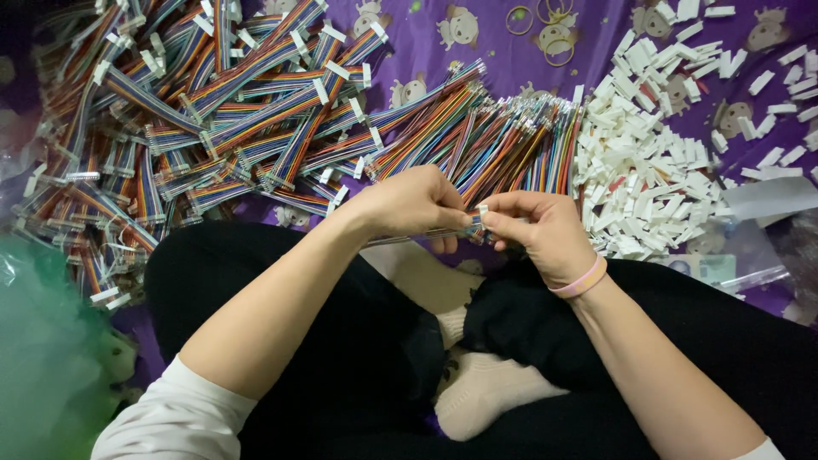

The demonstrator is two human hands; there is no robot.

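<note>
Head view, looking down at a person sitting cross-legged on a purple printed cloth (477, 43). Both hands meet in front of the lap, fingertips pinched together on one thing: a rainbow ribbon cable (426, 232) with a small white connector (479, 215) at its end. Left hand (409, 204) grips the cable flat near the tip, likely to keep the wires lined up; right hand (537, 226) pinches the connector from the other side, pink band (581, 279) on that wrist. Whether the connector is fully seated on the wires: cannot tell, fingers cover the joint.

Supplies sit in arm's reach by kind: bare-ended cable bundle (503, 140) straight ahead, heap of loose white connectors (656, 170) just right of it, pile of cables with connectors on (196, 111) to the left. Rubber bands (545, 25) at the top. Green plastic bag (43, 341) at lower left, blurred.
</note>
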